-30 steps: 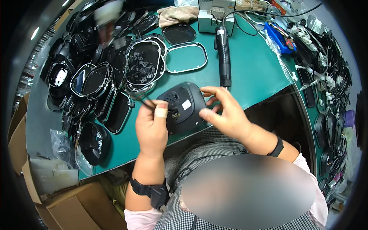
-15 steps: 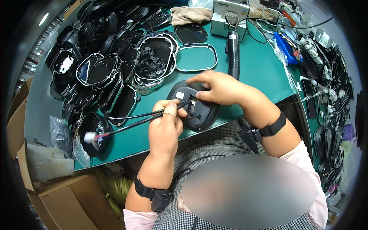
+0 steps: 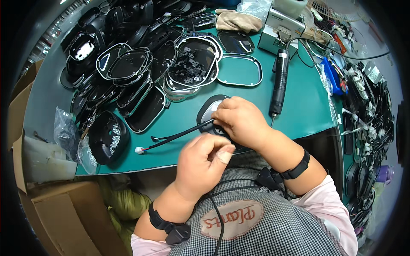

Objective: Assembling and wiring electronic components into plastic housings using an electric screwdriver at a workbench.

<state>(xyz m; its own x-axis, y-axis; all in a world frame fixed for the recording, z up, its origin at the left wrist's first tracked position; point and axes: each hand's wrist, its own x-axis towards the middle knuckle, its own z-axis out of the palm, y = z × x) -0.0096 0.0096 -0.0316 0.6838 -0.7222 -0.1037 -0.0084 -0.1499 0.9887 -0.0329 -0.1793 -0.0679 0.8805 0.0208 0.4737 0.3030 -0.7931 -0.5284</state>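
Note:
On the near part of the green table, a dark oval housing point(image 3: 208, 106) lies partly hidden beneath my hands. From it a black cable point(image 3: 179, 135) runs left, ending in a white plug point(image 3: 139, 150) and a smaller black one. My right hand point(image 3: 242, 121) is closed over the housing, its fingertips pinching the cable where it meets the housing. Just nearer, my left hand point(image 3: 200, 164) is curled with thumb and forefinger together, a wrap around the thumb. Whatever may be between those fingers is hidden.
Right of my hands lies an electric screwdriver point(image 3: 279, 83), wired toward a grey box point(image 3: 279, 32). A black shell with screws point(image 3: 109, 138) sits at the left. Stacked oval frames point(image 3: 128, 66) and a frame with small black clips point(image 3: 188, 64) lie beyond. Cable bundles point(image 3: 371, 111) fill the right.
My left hand has let go of the cable and moved nearer to me. My right hand has shifted from lying on the housing to pinching the cable. The view has shifted slightly.

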